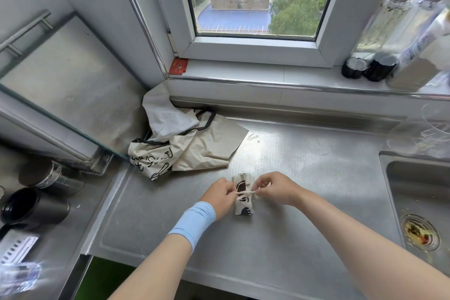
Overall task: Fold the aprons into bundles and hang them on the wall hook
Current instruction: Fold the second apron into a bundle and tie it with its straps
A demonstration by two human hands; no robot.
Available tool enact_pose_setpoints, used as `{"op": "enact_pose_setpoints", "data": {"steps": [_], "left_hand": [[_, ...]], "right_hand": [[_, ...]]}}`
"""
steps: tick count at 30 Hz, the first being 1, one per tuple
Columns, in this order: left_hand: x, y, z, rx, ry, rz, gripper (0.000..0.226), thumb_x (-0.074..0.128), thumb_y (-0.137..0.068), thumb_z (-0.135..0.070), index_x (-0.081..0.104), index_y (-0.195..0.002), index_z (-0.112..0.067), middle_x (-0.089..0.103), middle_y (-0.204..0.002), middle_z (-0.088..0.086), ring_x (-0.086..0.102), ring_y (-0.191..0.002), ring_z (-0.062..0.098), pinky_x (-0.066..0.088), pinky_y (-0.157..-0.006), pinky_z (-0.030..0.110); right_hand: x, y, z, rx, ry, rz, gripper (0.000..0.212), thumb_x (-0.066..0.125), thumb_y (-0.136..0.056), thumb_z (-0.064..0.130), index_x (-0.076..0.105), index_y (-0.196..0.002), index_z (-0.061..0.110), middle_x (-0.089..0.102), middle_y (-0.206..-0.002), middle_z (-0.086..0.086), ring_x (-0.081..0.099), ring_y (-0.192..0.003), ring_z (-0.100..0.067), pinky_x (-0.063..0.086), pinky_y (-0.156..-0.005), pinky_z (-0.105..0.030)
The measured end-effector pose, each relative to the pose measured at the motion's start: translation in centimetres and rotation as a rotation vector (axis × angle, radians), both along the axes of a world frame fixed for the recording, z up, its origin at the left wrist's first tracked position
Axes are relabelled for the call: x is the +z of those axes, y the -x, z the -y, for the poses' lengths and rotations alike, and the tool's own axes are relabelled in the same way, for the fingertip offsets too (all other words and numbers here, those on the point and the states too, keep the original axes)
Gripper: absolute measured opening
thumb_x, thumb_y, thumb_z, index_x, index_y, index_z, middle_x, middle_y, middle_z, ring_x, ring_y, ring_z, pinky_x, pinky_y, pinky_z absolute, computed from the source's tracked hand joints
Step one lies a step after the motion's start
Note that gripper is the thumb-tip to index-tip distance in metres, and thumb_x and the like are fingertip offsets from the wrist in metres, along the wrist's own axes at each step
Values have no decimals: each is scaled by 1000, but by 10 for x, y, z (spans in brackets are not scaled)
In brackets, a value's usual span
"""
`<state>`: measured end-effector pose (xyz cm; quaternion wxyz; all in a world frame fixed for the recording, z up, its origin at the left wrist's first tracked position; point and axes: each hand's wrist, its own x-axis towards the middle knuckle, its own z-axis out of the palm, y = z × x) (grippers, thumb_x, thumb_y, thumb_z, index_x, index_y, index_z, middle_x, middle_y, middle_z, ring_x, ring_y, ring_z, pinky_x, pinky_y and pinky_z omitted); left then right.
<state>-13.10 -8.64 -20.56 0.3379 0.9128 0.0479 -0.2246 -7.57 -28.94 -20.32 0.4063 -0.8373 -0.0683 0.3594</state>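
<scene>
- On the steel desk (280, 153), near its front middle, one apron bundle (244, 198) lies rolled tight.
- Left hand (219, 196) pinches one end of the cream tie string (244, 192); right hand (276, 189) pinches the other end, so the knot looks about half done.
- A second apron (185, 141) lies loose and crumpled in the back corner below the window sill (267, 73), untouched.
- Count: two aprons, one bundled, one unfolded.
- Left to do, I judge: finish the knot, fold the second apron, hang both; no wall hook is in view.
</scene>
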Motion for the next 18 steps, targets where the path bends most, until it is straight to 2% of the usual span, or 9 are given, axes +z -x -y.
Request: {"op": "enact_pose_setpoints", "data": {"steps": [3, 6, 9, 11, 13, 14, 16, 17, 18], "left_hand": [[1, 0, -1, 10, 24, -147, 27, 44, -90, -25, 45, -63, -18, 49, -75, 3, 44, -69, 18, 37, -67, 31], [-2, 0, -5, 136, 173, -160, 28, 50, -88, -36, 65, -67, -25, 60, -75, -4, 51, -71, 11, 47, -78, 31], [-6, -1, -11, 226, 259, -200, 28, 56, -91, -28, 73, -67, -28, 70, -80, -3, 59, -75, 10, 50, -83, 29], [-2, -3, -9, 290, 298, -253, 33, 48, -97, -12, 65, -69, -18, 66, -76, 7, 59, -68, 13, 50, -72, 25], [2, -9, -4, 342, 273, -288, 34, 39, -98, -3, 51, -68, -13, 51, -70, 16, 47, -55, 18, 40, -56, 24], [1, -13, -3, 341, 227, -320, 33, 38, -97, -2, 50, -69, -14, 52, -76, 23, 48, -59, 22, 39, -59, 27], [-3, -20, -1, 331, 70, -318, 23, 44, -97, -14, 62, -84, -9, 63, -100, 24, 59, -84, 31, 44, -75, 33], [-3, -20, -1, 337, 47, -301, 25, 49, -95, -27, 65, -86, -10, 66, -97, 16, 60, -89, 30, 44, -78, 34], [-3, -18, 0, 326, 62, -286, 31, 55, -91, -41, 62, -76, -15, 63, -81, 6, 59, -79, 26, 42, -72, 33]], "right_hand": [[-2, -2, 2, 27, 61, 53, 8, 73, -81, 25, 78, -79, 31, 73, -77, 10, 62, -74, -4, 47, -72, -22], [-4, -4, -2, -12, 76, 97, 7, 73, -82, 35, 78, -79, 32, 72, -75, 13, 65, -77, -6, 50, -75, -28], [-7, -5, -5, -15, 127, 119, 8, 73, -80, 39, 78, -77, 34, 71, -74, 17, 63, -76, -3, 49, -72, -26], [-7, -7, -7, 1, 122, 124, 9, 72, -81, 39, 78, -78, 33, 71, -75, 18, 64, -77, -4, 49, -73, -28], [-10, -8, -7, 14, 113, 138, 10, 72, -84, 38, 79, -80, 32, 73, -81, 16, 65, -82, -6, 50, -77, -30], [-11, -8, -6, 17, 130, 154, 11, 71, -85, 38, 78, -82, 32, 73, -83, 15, 65, -84, -7, 51, -78, -31], [-13, -9, -6, 24, 175, 181, 11, 69, -87, 39, 77, -84, 32, 73, -85, 14, 64, -84, -8, 50, -76, -31], [-15, -9, -7, 22, 183, 191, 12, 70, -86, 40, 77, -82, 32, 72, -82, 14, 64, -81, -8, 49, -73, -30], [-16, -10, -7, 16, 179, 193, 11, 71, -85, 41, 77, -81, 33, 71, -78, 15, 62, -77, -6, 48, -69, -28]]}}
